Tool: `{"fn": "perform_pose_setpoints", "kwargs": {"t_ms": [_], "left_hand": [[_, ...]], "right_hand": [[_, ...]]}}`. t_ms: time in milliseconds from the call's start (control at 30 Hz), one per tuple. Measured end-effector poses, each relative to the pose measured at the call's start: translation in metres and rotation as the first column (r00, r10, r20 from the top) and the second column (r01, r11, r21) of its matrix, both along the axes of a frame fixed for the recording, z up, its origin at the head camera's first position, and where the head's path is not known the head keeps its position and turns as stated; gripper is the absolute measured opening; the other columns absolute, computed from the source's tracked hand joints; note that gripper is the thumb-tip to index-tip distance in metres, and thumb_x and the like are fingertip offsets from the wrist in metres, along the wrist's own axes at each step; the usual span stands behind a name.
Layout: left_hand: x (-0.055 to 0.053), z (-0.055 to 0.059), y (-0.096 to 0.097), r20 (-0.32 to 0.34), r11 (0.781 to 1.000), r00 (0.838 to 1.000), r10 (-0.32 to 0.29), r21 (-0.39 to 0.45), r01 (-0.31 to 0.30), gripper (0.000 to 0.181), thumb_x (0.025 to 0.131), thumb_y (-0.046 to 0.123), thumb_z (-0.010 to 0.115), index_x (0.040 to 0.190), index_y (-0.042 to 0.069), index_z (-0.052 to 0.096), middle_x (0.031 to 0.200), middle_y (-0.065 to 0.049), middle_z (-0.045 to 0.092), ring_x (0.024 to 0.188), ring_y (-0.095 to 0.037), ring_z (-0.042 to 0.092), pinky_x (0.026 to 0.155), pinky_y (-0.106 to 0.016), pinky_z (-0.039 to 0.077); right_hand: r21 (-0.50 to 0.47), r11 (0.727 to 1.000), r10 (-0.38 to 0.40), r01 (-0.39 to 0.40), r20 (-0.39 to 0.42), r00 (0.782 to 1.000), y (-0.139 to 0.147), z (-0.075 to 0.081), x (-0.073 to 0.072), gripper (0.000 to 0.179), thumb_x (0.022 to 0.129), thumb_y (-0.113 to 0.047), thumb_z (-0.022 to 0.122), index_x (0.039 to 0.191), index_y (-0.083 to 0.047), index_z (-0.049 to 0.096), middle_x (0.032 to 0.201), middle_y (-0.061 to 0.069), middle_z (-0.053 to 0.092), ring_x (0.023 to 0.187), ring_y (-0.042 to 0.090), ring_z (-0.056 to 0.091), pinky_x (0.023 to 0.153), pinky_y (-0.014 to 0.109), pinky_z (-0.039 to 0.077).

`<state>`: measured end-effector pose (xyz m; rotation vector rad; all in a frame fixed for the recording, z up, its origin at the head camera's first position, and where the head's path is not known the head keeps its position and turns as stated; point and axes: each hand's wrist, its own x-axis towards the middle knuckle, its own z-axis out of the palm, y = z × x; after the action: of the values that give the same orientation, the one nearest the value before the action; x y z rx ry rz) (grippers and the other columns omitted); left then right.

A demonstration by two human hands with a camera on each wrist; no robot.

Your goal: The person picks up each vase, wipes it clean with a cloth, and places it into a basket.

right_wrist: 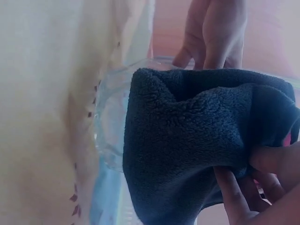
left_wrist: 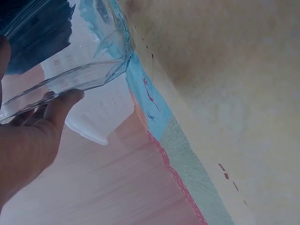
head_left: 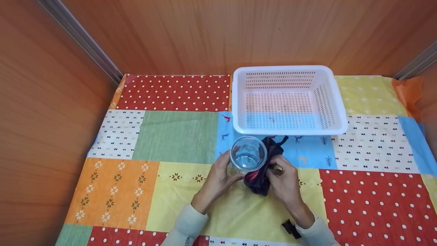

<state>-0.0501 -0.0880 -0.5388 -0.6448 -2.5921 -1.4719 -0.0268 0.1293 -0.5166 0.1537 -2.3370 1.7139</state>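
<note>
A clear glass jar point(head_left: 248, 153) stands upright in front of the basket, its open rim facing up in the head view. My left hand point(head_left: 218, 177) grips it from the left, thumb on the near side. Against the jar's right side lies a dark, fluffy cloth point(right_wrist: 183, 126) with a bit of pink showing in its folds. My right hand point(head_left: 285, 179) pinches this cloth between thumb and fingers. In the right wrist view the cloth covers much of the jar's wall, and the left hand's fingers point(right_wrist: 220, 37) show behind it.
Behind the jar sits a white perforated plastic basket point(head_left: 290, 131). A patchwork tablecloth point(head_left: 184, 136) spreads under everything. Wood-grain panels point(head_left: 205, 37) enclose the back and sides. At the right wrist is a small black piece point(head_left: 291, 228), and orange fabric point(head_left: 409, 94) bunches at the far right corner.
</note>
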Motion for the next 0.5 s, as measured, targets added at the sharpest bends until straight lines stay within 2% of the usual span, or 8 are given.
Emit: {"fn": "perform_pose_setpoints", "kwargs": {"t_ms": [133, 200, 367, 500], "left_hand": [[0.001, -0.001, 0.001, -0.034, 1.000, 0.999, 0.003, 0.006, -0.003, 0.083, 0.081, 0.013, 0.091, 0.151, -0.004, 0.050, 0.146, -0.020, 0.061, 0.132, -0.036, 0.059, 0.112, -0.052, 0.050], [0.001, -0.001, 0.001, -0.028, 1.000, 1.000, 0.003, 0.006, -0.003, 0.083, 0.082, 0.013, 0.091, 0.152, -0.004, 0.049, 0.147, -0.019, 0.061, 0.134, -0.035, 0.059, 0.114, -0.051, 0.049], [0.001, 0.001, 0.001, 0.003, 1.000, 1.000, -0.002, 0.000, 0.002, 0.085, 0.081, 0.016, 0.091, 0.153, -0.003, 0.048, 0.148, -0.020, 0.060, 0.136, -0.035, 0.057, 0.115, -0.050, 0.048], [0.001, 0.000, 0.001, -0.004, 1.000, 1.000, 0.000, -0.004, 0.000, 0.086, 0.080, 0.017, 0.091, 0.152, -0.004, 0.049, 0.148, -0.020, 0.060, 0.134, -0.036, 0.059, 0.114, -0.050, 0.049]], "right_hand": [[0.010, 1.000, 0.022, -0.022, -0.008, 1.000, 0.003, -0.004, -0.001, 0.025, 0.085, 0.024, 0.066, 0.088, -0.001, 0.069, 0.098, 0.002, 0.068, 0.097, 0.016, 0.068, 0.078, 0.021, 0.062], [0.025, 0.999, 0.035, -0.035, 0.002, 0.999, 0.005, -0.007, -0.001, 0.025, 0.086, 0.023, 0.066, 0.089, -0.001, 0.070, 0.098, 0.003, 0.068, 0.098, 0.016, 0.068, 0.079, 0.021, 0.062], [0.090, 0.995, 0.041, -0.049, 0.083, 0.996, 0.010, -0.022, -0.002, 0.022, 0.088, 0.021, 0.067, 0.091, -0.001, 0.068, 0.096, 0.008, 0.067, 0.100, 0.014, 0.066, 0.082, 0.029, 0.064], [0.138, 0.989, 0.030, -0.047, 0.120, 0.992, 0.013, -0.033, -0.002, 0.021, 0.087, 0.020, 0.068, 0.091, 0.000, 0.068, 0.096, 0.007, 0.068, 0.100, 0.023, 0.067, 0.082, 0.035, 0.064]]}}
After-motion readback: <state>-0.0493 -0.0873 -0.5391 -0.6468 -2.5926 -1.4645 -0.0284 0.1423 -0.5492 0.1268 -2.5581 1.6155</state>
